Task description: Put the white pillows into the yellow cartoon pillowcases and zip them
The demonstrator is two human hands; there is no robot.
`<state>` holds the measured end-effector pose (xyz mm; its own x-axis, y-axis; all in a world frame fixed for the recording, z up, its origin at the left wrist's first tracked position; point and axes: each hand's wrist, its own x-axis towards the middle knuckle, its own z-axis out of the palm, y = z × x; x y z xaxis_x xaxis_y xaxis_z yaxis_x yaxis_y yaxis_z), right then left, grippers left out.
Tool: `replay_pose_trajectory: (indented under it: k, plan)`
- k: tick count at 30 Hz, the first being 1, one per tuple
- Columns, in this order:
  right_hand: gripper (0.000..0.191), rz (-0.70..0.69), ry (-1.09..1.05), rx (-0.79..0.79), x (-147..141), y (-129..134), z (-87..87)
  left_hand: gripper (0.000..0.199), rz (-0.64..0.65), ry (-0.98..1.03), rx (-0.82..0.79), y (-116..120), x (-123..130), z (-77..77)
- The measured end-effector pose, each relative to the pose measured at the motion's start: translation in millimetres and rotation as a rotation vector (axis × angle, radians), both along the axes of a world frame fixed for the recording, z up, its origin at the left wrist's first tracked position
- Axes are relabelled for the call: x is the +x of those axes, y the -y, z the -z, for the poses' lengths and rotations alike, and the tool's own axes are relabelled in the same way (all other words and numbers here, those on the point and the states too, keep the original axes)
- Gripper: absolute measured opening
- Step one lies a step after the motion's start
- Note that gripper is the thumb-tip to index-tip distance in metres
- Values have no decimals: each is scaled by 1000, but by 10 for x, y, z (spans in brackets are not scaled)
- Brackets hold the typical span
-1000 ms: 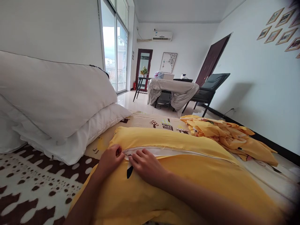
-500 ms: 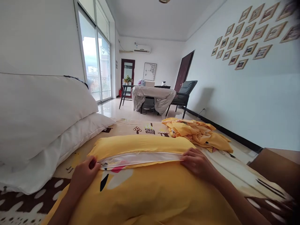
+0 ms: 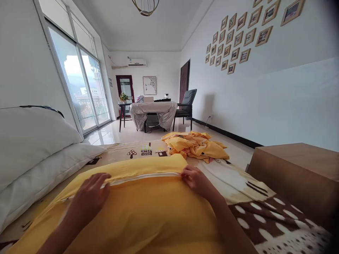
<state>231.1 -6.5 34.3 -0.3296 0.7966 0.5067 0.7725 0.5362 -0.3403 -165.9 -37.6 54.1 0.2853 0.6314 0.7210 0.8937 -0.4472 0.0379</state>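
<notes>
A plump yellow pillowcase lies in front of me on the bed. Its opening runs across the far side, and a thin strip of white shows between the folded flap and the front edge. My left hand is closed on the opening's edge at the left, fingers bent over the cloth. At the right end of the opening, my right hand pinches the edge between thumb and fingers. The fingertips of both hands are partly hidden.
Two white pillows are stacked at the left. Crumpled yellow bedding lies toward the bed's far edge, on a patterned blanket. A cardboard box stands at the right. Farther off are a covered table and a black chair.
The pillowcase's opening has narrowed, with less white showing. My left hand has shifted inward over the edge, while my right hand still pinches the right end. The view has turned right.
</notes>
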Motion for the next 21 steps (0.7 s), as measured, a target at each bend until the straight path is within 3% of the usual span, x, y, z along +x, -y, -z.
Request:
replay_pose_trajectory:
  k: [4,8,11,13,17,21]
  plan:
    - [18,35,74,107,-11,-26,33,29,288,-167,-159,-150,1192,-226]
    - [19,14,43,195,32,-33,56,23,395,-245,-323,-327,1921,-181]
    - [14,17,-129,74,80,-15,15,18,369,-249,-372,-399,2136,-33]
    - [19,122,-258,-53,95,-3,-23,23,350,-268,-339,-397,2177,58]
    - [42,279,-343,-315,28,-4,-42,20,364,-368,-82,-334,2178,168]
    - [29,377,-278,-357,-111,-33,36,20,425,-417,54,-306,2200,229]
